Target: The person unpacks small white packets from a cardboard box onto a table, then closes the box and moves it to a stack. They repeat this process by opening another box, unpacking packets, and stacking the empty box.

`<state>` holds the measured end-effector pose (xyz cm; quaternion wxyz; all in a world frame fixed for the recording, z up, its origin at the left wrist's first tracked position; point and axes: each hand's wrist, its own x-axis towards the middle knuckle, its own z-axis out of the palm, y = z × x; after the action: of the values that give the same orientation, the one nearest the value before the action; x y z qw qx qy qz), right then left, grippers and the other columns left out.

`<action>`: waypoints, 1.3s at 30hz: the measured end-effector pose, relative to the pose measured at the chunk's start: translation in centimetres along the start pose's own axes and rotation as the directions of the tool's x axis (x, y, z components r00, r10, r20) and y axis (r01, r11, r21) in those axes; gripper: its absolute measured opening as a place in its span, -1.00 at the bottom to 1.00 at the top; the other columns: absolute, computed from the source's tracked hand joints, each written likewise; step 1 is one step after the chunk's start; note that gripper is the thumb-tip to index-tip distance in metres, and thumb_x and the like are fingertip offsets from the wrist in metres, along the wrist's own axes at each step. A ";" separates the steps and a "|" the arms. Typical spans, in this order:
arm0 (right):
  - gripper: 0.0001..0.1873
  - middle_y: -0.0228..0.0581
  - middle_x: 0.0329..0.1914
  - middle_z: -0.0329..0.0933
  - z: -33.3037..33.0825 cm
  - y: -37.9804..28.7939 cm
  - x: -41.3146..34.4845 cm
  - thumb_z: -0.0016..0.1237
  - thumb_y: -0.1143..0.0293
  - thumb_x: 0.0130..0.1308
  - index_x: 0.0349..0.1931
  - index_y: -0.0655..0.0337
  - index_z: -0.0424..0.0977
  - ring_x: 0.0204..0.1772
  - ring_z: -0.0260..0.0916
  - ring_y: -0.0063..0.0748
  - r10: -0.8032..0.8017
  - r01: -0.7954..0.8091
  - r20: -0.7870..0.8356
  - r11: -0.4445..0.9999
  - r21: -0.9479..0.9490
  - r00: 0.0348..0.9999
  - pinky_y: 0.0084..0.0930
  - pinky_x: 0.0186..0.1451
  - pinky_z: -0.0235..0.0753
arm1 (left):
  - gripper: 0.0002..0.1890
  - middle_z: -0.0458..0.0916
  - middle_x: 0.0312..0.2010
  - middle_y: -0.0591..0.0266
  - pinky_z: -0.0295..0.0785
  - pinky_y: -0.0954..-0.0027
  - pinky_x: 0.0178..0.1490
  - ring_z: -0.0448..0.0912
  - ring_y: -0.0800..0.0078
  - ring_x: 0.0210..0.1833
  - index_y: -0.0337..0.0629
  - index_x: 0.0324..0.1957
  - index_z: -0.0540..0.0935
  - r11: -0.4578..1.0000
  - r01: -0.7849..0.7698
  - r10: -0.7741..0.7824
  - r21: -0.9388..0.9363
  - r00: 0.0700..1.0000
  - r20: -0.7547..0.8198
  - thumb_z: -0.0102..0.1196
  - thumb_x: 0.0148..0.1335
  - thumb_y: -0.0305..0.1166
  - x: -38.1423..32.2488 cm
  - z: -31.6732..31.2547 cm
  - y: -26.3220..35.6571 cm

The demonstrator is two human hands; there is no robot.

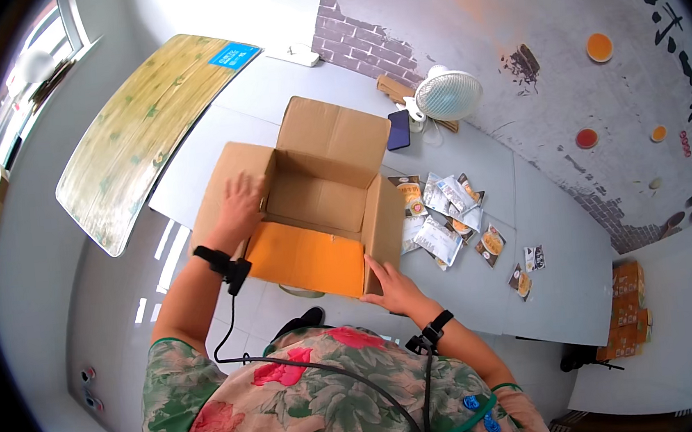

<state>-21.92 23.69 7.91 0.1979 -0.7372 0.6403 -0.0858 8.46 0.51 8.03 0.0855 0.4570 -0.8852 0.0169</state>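
An open cardboard box (319, 196) stands on the pale table in front of me, its flaps folded outward and its inside bare. My left hand (241, 203) lies on the left flap near the box's rim, fingers spread and slightly blurred. My right hand (392, 286) touches the near right corner, thumb and fingers apart, where the orange-looking near flap (309, 256) meets the right flap (384, 231). Whether it pinches the cardboard I cannot tell. Several printed sachets (441, 240) lie in a loose pile to the right of the box.
A white clip-on fan (448, 96) and a dark smartphone (398, 130) are behind the box. Single sachets (492, 245) lie farther right. A wood-patterned board (141, 129) is at the left, a white power strip (293, 55) at the back. Stacked cartons (627, 308) stand beyond the table's right end.
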 end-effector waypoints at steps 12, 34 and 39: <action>0.03 0.14 0.08 0.21 1.0 -1.3 -0.5 0.18 0.08 -0.01 0.35 0.17 -0.20 0.05 0.31 0.16 0.063 -0.063 -0.020 0.998 0.011 0.998 -0.18 0.00 0.43 | -0.56 0.59 -0.18 0.10 -0.08 -0.11 0.33 0.50 0.18 -0.01 -0.12 -0.11 0.57 0.949 -0.173 0.264 -0.265 0.896 0.358 -0.15 0.25 0.01 2.9 0.0 10.6; -0.15 -0.01 0.17 0.11 2.9 0.9 -4.1 0.13 0.18 0.04 0.30 0.21 0.00 0.20 0.17 -0.01 -0.186 0.194 -0.059 0.961 0.198 0.981 -0.27 0.17 0.32 | -0.10 0.57 -0.23 -0.20 0.42 0.08 -0.10 0.54 -0.09 -0.16 -0.23 0.28 0.07 0.978 0.090 0.002 -0.190 0.900 0.435 0.14 0.03 0.07 -13.2 0.9 14.0; -0.30 -0.06 0.18 0.14 2.3 3.8 -5.2 0.13 0.17 0.10 0.22 0.22 0.17 0.09 0.33 -0.18 -0.136 0.177 -0.114 0.832 0.526 0.984 -0.37 0.12 0.38 | -0.29 0.59 -0.27 -0.14 0.44 0.06 -0.13 0.56 -0.01 -0.14 -0.18 0.07 0.38 0.984 0.154 -0.102 -0.084 0.891 0.441 0.04 0.04 0.19 -11.1 0.2 14.6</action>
<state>-25.38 28.77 4.92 0.3641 -0.6994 0.5353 -0.3028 2.88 17.91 6.71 -0.0869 0.5009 -0.8492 -0.1431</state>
